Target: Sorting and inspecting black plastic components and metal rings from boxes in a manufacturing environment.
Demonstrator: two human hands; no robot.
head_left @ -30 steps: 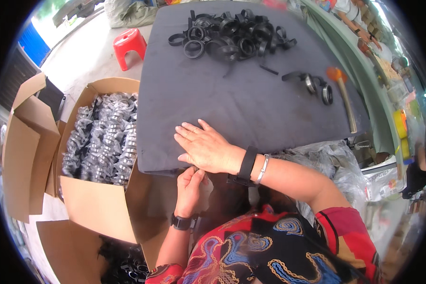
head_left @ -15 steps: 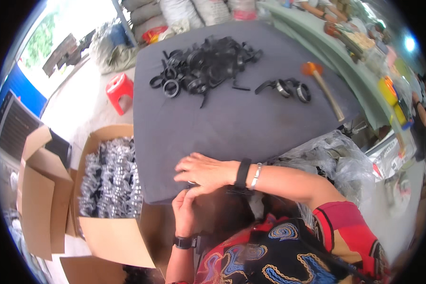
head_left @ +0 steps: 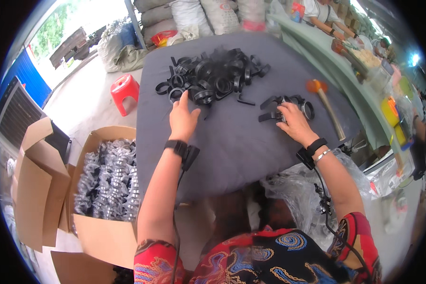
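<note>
My left hand [head_left: 183, 122] is over the near edge of a heap of black plastic rings [head_left: 224, 85], thumb and fingers apart. Its fingertips are beside a round black ring [head_left: 176, 94]; whether they touch it I cannot tell. To the right, my right hand [head_left: 296, 124] has its fingers curled over a black ring with a short arm [head_left: 268, 117], a bit of silver showing under the fingertips. Right beside it lie similar black rings with silver inner bands, one of them a standing ring [head_left: 308, 110].
A hammer with an orange head [head_left: 337, 118] lies right of my right hand. Left of the grey table [head_left: 232, 156] stand a carton [head_left: 104, 236] of plastic-wrapped parts and a red stool [head_left: 124, 92]. Clear plastic sheeting [head_left: 288, 189] bunches at the front right. Another person sits beyond.
My hands were together at the table's near edge. They have parted: the left reached forward to the heap, the right moved to the silver-banded rings, where another armed ring now shows.
</note>
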